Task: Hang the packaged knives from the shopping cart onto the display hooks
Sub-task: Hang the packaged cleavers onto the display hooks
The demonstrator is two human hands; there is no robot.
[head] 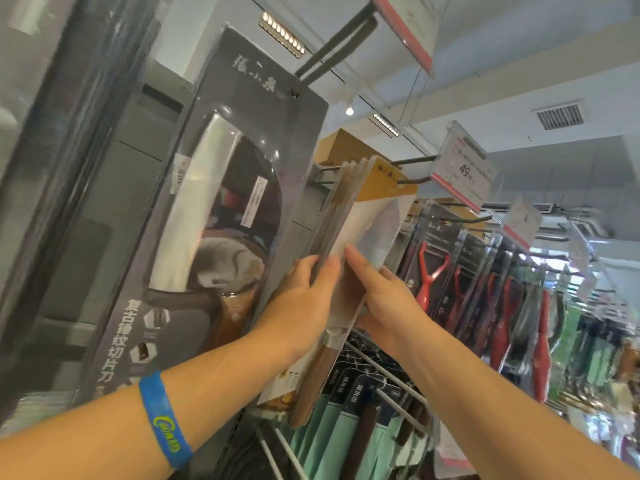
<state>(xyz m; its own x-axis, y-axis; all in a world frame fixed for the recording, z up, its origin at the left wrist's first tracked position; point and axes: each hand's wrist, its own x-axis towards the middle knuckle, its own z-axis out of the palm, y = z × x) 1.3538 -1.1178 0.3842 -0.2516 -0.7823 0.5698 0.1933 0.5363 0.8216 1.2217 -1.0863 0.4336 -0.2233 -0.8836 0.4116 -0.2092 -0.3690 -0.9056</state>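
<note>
Far left pack: a large grey packaged cleaver [221, 209] hangs from a dark upper hook [332, 46] and fills the left side of the view.
Left wrist: it wears a blue wristband [165, 407] with yellow lettering.
Left hand [301, 296]: it grasps the left edge of the stack, with the thumb on the front edges and the fingers hidden behind.
Task item: the packaged knives [363, 216], several flat packs with yellow headers, sit fanned and tilted between both hands. A wire display hook [412, 180] comes out through the front header.
Right hand [384, 292]: it grasps the front pack, with fingers laid along the clear face and the thumb tucked at the lower edge.
Below: mint-green packs [346, 427] hang on white wire pegs.
Right: a price tag [467, 168] reading 49 sits on the end of a hook above red-handled packs [433, 271].
</note>
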